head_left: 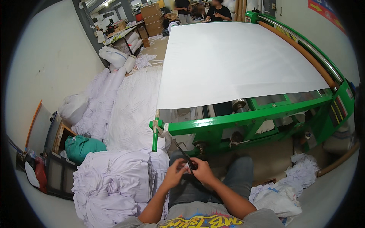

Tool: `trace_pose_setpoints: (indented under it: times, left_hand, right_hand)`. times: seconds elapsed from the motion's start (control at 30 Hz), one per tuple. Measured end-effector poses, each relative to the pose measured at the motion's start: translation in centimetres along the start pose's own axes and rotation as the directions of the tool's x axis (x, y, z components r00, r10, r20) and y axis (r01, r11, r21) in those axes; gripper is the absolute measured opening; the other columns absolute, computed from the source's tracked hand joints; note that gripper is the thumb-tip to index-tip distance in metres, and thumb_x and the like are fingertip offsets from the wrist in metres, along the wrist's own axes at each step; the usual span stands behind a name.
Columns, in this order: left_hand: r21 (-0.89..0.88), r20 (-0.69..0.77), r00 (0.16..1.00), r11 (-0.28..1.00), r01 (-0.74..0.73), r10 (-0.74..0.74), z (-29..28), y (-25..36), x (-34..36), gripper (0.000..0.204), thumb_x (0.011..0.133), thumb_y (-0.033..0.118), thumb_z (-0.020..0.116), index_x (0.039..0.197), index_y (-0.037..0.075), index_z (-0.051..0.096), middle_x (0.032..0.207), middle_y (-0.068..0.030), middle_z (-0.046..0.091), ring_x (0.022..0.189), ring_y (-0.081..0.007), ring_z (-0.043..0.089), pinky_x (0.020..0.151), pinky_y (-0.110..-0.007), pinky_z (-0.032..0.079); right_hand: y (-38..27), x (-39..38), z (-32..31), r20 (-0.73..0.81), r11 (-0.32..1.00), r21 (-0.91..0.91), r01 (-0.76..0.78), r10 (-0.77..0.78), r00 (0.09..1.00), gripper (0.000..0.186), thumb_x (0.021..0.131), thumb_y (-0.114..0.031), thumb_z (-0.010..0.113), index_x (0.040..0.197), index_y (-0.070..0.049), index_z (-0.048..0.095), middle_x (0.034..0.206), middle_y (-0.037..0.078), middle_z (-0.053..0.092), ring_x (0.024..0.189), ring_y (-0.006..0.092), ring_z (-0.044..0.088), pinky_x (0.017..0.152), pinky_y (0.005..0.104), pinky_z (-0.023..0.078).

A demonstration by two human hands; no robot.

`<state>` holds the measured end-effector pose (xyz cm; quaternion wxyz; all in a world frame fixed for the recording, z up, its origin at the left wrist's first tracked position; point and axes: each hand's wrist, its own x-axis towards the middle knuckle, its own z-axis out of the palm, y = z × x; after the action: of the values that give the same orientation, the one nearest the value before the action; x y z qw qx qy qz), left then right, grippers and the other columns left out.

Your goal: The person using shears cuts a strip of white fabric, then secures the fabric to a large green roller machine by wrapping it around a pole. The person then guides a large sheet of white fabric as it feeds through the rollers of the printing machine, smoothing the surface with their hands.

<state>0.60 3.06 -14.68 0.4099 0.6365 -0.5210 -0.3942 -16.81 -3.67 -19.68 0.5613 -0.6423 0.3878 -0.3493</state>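
In front of my lap, my right hand (203, 173) is closed on the dark handles of a pair of scissors (184, 152). Their long blades point up and to the left. Close beside it, my left hand (175, 174) has its fingers bent together next to the handles. A small white bit shows between the two hands, too small to name. Beyond the blades stands a green machine frame (224, 121), with a wide sheet of white material (235, 62) stretched over it. A brown roller (304, 55) runs along the sheet's right side.
A heap of white cloth (112, 182) lies at my left, near a green bundle (84, 148). More white fabric (133, 102) covers the floor beyond. A white sack (279, 199) and crumpled cloth lie at my right. Two people (218, 13) are at the far end.
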Motion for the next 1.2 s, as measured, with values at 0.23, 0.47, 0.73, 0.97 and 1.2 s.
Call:
trace_pose_setpoints:
  times: [0.23, 0.47, 0.73, 0.97, 1.2]
  left_hand:
    - [0.246, 0.182, 0.979, 0.968, 0.041, -0.087, -3.5, 0.5, 1.2, 0.03, 0.094, 0.018, 0.078, 0.117, 0.001, 0.071, 0.105, -0.011, 0.074, 0.094, -0.0218, 0.071, 0.087, -0.033, 0.055]
    - [0.151, 0.246, 0.969, 0.988, -0.021, -0.017, -3.5, -0.5, 0.3, 0.024, 0.093, 0.014, 0.081, 0.104, 0.002, 0.064, 0.095, -0.0042, 0.069, 0.09, -0.0161, 0.067, 0.082, -0.03, 0.053]
    - [0.095, 0.355, 0.904, 0.971, 0.219, -0.239, -3.4, 0.0, 1.3, 0.03, 0.094, 0.011, 0.08, 0.119, 0.0, 0.067, 0.094, -0.0024, 0.07, 0.09, -0.0084, 0.064, 0.08, -0.027, 0.051]
    - [0.003, 0.387, 0.902, 0.978, 0.207, -0.192, -2.7, -2.2, 1.8, 0.022, 0.101, 0.02, 0.072, 0.108, -0.001, 0.071, 0.092, -0.0027, 0.073, 0.081, -0.0105, 0.065, 0.073, -0.03, 0.051]
    - [0.191, 0.096, 0.957, 0.948, 0.253, -0.274, -1.6, -3.9, 1.3, 0.033, 0.1, 0.031, 0.07, 0.112, -0.001, 0.073, 0.094, -0.009, 0.074, 0.086, -0.0165, 0.068, 0.078, -0.034, 0.054]
  right_hand:
    - [2.1, -0.1, 1.7, -0.026, 0.992, 0.105, 0.068, -0.066, 0.997, 0.055, 0.083, -0.015, 0.091, 0.13, 0.003, 0.069, 0.102, 0.012, 0.079, 0.093, 0.0119, 0.072, 0.086, 0.0282, 0.057]
    - [2.8, -0.6, 0.3, 0.062, 0.999, 0.027, 0.025, -0.027, 0.998, 0.058, 0.083, -0.012, 0.092, 0.132, 0.004, 0.067, 0.103, 0.007, 0.079, 0.093, 0.0116, 0.072, 0.087, 0.0279, 0.057]
    - [4.4, 0.0, -1.0, 0.166, 0.926, 0.354, -0.133, 0.078, 0.983, 0.054, 0.084, -0.002, 0.089, 0.132, 0.003, 0.067, 0.104, 0.003, 0.074, 0.096, 0.0099, 0.068, 0.088, 0.0275, 0.056]
    - [6.5, 0.6, -0.4, 0.16, 0.912, 0.387, -0.133, 0.076, 0.984, 0.049, 0.085, -0.001, 0.087, 0.13, 0.002, 0.067, 0.105, 0.004, 0.075, 0.097, 0.0103, 0.069, 0.089, 0.0278, 0.057]
    - [3.8, 0.5, 0.1, -0.045, 0.981, -0.073, 0.18, -0.184, 0.982, 0.07, 0.074, -0.02, 0.098, 0.133, 0.002, 0.067, 0.105, 0.012, 0.078, 0.098, 0.0169, 0.072, 0.092, 0.0332, 0.058]
